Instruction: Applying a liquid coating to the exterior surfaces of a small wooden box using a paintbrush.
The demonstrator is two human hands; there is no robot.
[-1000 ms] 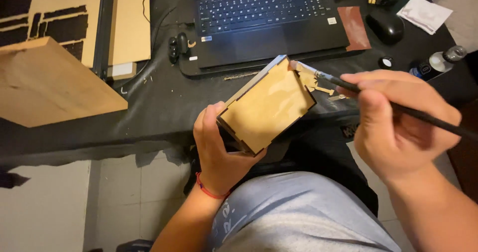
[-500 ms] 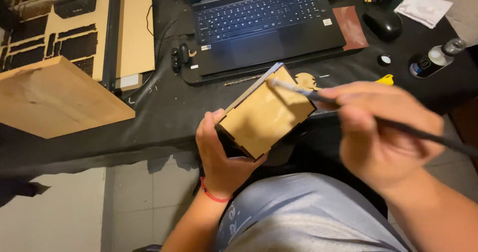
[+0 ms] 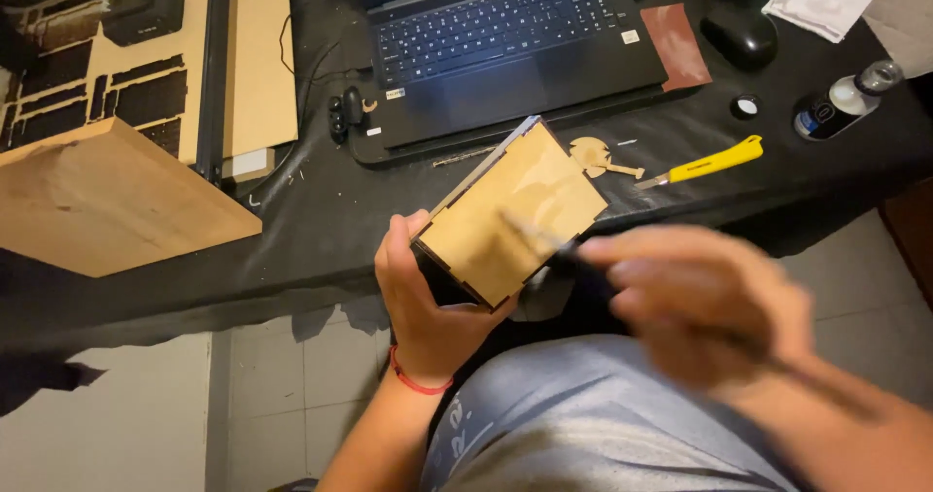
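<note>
I judge brushing underway: left hand (image 3: pixel 428 298) grips the plywood box (image 3: pixel 510 215); blurred right hand (image 3: pixel 705 303) holds a thin brush (image 3: pixel 535 235) to its face, needing steady strokes.

Open black tabletop (image 3: pixel 321 210) between wooden block (image 3: pixel 107 201) and wooden box (image 3: pixel 510 215); laptop (image 3: pixel 505 45), yellow knife (image 3: pixel 705 160) crowding beyond.

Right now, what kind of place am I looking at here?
Probably a home hobby desk for laser-cut wood craft. The left hand holds a thin plywood box over a black-covered desk with a laptop, a wood sheet with cut-outs and a yellow utility knife.
</note>
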